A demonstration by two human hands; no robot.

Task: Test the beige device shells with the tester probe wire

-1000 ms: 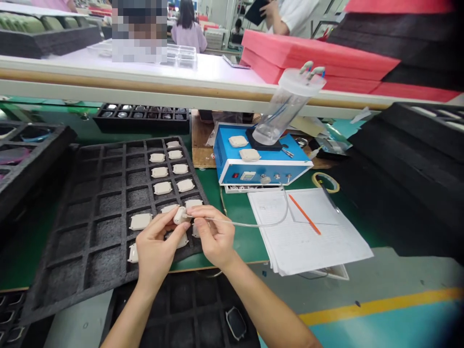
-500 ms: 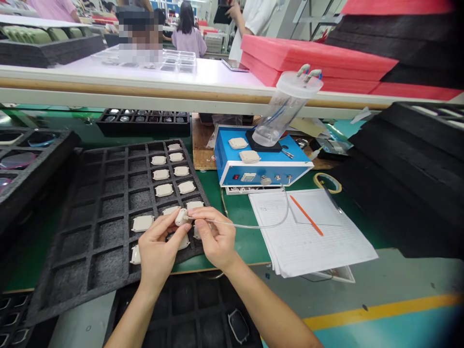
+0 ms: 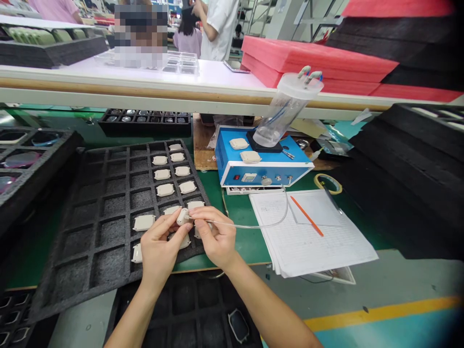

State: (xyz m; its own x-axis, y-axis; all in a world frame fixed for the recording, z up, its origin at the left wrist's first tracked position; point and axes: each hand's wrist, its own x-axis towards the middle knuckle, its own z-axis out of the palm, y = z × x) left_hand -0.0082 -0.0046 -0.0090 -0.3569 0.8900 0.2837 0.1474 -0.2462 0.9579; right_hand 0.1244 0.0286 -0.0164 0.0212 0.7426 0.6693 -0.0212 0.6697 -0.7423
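Note:
My left hand (image 3: 157, 249) pinches a small cream plastic part (image 3: 181, 216) over the near right corner of a black foam tray (image 3: 90, 227). My right hand (image 3: 215, 237) pinches the end of a thin clear tube (image 3: 253, 225) against that part. The tube runs right and up to a blue test box (image 3: 263, 166). Several more cream parts (image 3: 173, 174) lie in the tray's right-hand cells, and two rest on top of the box.
A clear cylinder (image 3: 286, 108) leans on the box. Paper sheets (image 3: 319, 237) with an orange pencil (image 3: 306, 215) lie to the right, beside a tape roll (image 3: 326, 182). Black foam stacks (image 3: 409, 169) fill the right side. Other people stand beyond the white shelf (image 3: 181, 82).
My hands have barely shifted and keep the part and tube together. A person in a white shirt has moved left behind the shelf.

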